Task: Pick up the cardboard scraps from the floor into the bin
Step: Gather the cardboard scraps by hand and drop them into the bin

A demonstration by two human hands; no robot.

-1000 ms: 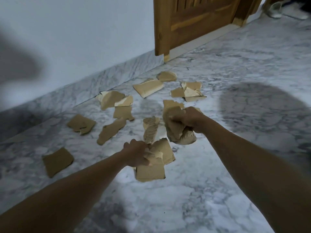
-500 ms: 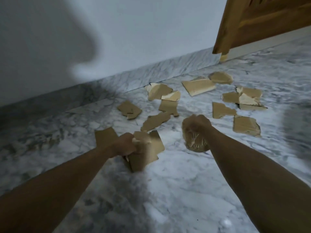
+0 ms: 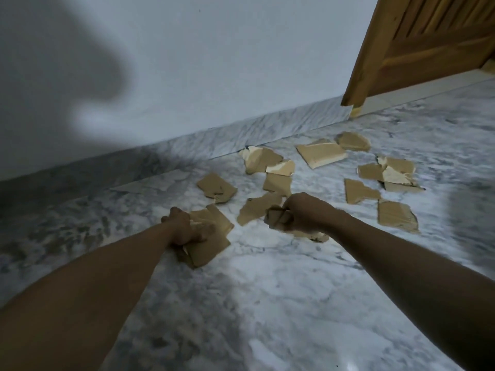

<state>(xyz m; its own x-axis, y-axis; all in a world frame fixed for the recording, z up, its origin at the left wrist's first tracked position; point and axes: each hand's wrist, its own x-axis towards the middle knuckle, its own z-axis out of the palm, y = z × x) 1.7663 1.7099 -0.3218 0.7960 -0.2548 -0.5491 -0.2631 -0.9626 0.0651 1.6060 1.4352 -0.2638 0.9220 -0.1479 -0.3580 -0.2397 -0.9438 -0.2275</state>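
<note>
Several torn brown cardboard scraps (image 3: 321, 154) lie scattered on the marble floor (image 3: 281, 303) near the wall. My left hand (image 3: 184, 227) is closed around a stack of flat cardboard pieces (image 3: 209, 249) low over the floor. My right hand (image 3: 302, 214) is a fist around crumpled cardboard scraps (image 3: 277, 219), just in front of a long scrap (image 3: 254, 207) on the floor. No bin is in view.
A white wall (image 3: 214, 62) with a marble skirting (image 3: 267, 129) runs behind the scraps. A wooden door (image 3: 428, 44) stands at the upper right. Dark shadows fall on the wall at left and on the floor at right.
The view has swung left, so the door and scraps sit further right. Both hands still grip their cardboard; the right hand has shifted toward the long scrap.
</note>
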